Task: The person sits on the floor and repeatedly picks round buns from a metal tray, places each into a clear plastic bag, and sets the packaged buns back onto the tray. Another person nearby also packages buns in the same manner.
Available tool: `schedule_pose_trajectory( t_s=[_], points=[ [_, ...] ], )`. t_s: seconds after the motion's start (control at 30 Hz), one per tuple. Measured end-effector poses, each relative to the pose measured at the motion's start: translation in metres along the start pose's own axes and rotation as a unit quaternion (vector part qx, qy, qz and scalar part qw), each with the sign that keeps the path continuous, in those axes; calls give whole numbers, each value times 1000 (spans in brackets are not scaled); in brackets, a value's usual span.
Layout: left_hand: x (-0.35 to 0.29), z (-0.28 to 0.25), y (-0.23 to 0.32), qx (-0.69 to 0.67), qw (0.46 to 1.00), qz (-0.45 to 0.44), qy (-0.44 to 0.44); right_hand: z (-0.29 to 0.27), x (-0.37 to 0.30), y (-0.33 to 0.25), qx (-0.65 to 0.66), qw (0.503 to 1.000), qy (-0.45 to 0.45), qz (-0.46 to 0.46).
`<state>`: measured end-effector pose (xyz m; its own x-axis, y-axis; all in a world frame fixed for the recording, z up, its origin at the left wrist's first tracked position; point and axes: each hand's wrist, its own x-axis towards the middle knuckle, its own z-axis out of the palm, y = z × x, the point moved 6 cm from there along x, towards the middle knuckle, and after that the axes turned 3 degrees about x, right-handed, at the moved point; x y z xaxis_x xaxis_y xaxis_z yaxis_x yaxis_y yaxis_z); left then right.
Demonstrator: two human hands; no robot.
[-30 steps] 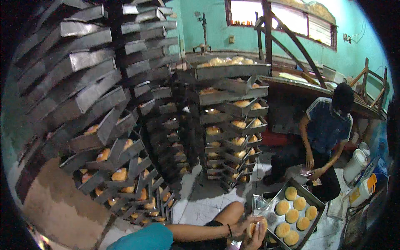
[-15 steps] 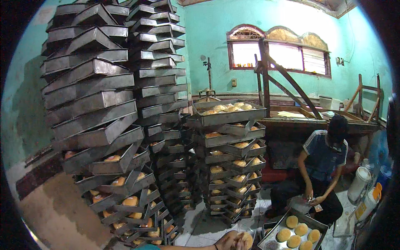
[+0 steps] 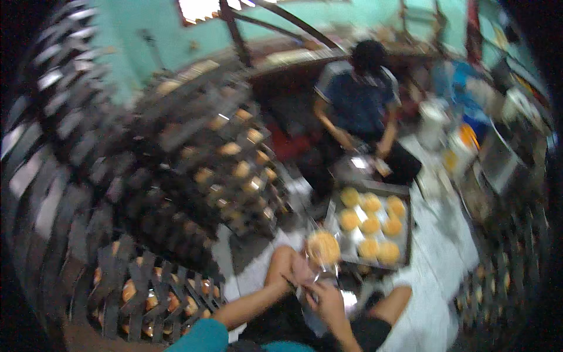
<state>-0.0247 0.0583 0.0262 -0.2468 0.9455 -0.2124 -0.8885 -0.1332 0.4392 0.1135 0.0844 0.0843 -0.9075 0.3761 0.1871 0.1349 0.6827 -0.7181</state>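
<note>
A round golden bun (image 3: 323,247), seemingly inside a clear plastic bag (image 3: 324,274), is held in front of me. My left hand (image 3: 300,271) is closed at the bun's lower left, with its fingers partly hidden. Just below, my right hand (image 3: 329,304) is closed with bent fingers at the loose end of the plastic. Both hands are close together and smeared by motion. Beyond them, a metal tray (image 3: 406,224) holds several round buns (image 3: 370,224) in rows.
A person (image 3: 359,100) sits beyond the tray, hands over some shiny plastic (image 3: 356,164). Tall stacks of bun-filled trays (image 3: 234,158) stand at the left. More stacked trays (image 3: 155,293) are near left, others (image 3: 498,281) at the right. White buckets (image 3: 434,120) stand at the far right.
My view has swung down and to the right, blurring the scene. My right hand and the whole tray have come into view. The bun appears higher in the picture, still at my left hand.
</note>
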Motion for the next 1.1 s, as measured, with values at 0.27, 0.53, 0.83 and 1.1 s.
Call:
schedule_pose_trajectory(
  t_s=[0.27, 0.53, 0.83, 1.1],
  points=[
    [81, 40, -67, -92, 983, -151, -52, -38, -33, 1, 248, 963, -108, -10],
    [6, 111, -130, -112, 911, -377, -126, -131, -127, 93, 123, 909, 329, 224],
    [61, 69, -180, 511, 852, -47, -106, -90, -194, 141, 263, 803, 434, 312],
    [45, 93, -185, 506, 854, -55, -109, -112, -205, 131, 203, 765, 469, 391]
  ],
)
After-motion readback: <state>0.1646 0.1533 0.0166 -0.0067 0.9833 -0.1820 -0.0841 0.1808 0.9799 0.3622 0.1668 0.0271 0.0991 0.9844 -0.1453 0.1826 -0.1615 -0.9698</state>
